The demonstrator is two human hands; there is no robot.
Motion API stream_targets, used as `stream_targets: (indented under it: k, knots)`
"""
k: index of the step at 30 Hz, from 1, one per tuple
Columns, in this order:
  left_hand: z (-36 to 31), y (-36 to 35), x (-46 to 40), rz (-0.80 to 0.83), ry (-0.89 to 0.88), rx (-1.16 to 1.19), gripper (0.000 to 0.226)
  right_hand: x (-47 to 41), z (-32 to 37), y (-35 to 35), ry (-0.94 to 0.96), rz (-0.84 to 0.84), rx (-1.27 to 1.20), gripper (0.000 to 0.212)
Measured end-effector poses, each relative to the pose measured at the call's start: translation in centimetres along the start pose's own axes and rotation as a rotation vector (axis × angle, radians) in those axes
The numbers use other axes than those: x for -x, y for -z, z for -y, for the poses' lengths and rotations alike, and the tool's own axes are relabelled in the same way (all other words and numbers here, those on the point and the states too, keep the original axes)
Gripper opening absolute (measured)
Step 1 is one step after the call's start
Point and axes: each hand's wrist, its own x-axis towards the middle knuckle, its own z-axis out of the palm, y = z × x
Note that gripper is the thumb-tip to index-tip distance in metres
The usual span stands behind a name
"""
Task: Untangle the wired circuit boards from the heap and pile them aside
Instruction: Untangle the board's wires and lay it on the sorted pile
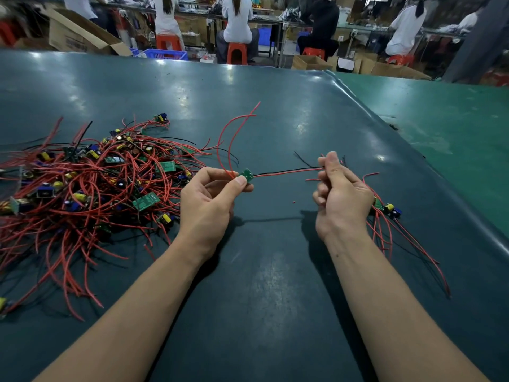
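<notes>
A tangled heap [91, 183] of small green circuit boards with red and black wires lies on the left of the dark green table [261, 285]. My left hand [209, 199] pinches one small green board [247, 175] above the table. Its red and black wires [286, 171] stretch rightward into my right hand [338, 194], which pinches their far ends. Two more red wires curl upward from the board. A small pile of separated boards and wires [388, 213] lies just right of my right hand, partly hidden behind it.
The table's raised edge [413, 150] runs diagonally at the right, with a lighter green surface [446, 117] beyond. Several people sit on orange stools at benches in the background, among cardboard boxes and a blue crate [165, 54].
</notes>
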Motion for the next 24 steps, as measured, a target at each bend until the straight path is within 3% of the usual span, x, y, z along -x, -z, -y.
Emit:
stream_targets:
  k: [4,6,10,11,12,14,16,19,24]
  knots:
    - [0.2,0.4,-0.5,-0.145,-0.108,-0.029,0.020,-0.5,0.4,0.2,0.140,-0.159,0.049,0.016]
    - [0.3,0.5,-0.5,-0.200,-0.281,-0.185,0.022,-0.3,0.5,0.1,0.232,-0.130,0.161,0.017]
    - [0.5,0.3,0.6,-0.116,-0.588,-0.505,0.020,3.0,-0.6,-1.2,0.147,0.469,0.317,0.002]
    - [0.6,0.5,0.7,-0.086,-0.647,-0.564,0.018,3.6,-1.0,-1.4,0.106,0.579,0.332,0.011]
    - [0.7,0.7,0.7,-0.057,-0.697,-0.613,0.018,3.8,-1.2,-1.5,0.071,0.638,0.335,0.017]
    - [0.7,0.8,0.6,0.012,-0.748,-0.662,0.024,3.6,-1.1,-1.6,0.049,0.615,0.315,0.010]
    - [0.6,0.5,0.9,0.083,-0.747,-0.650,0.027,3.2,-0.7,-1.4,0.028,0.554,0.252,0.008]
    - [0.4,-0.1,1.3,0.029,-0.656,-0.556,0.007,2.8,-0.3,-1.2,-0.024,0.558,0.133,0.013]
    - [-0.4,-0.5,1.2,0.155,-0.247,-0.244,0.028,3.2,-0.3,-1.1,-0.087,0.709,0.149,0.011]
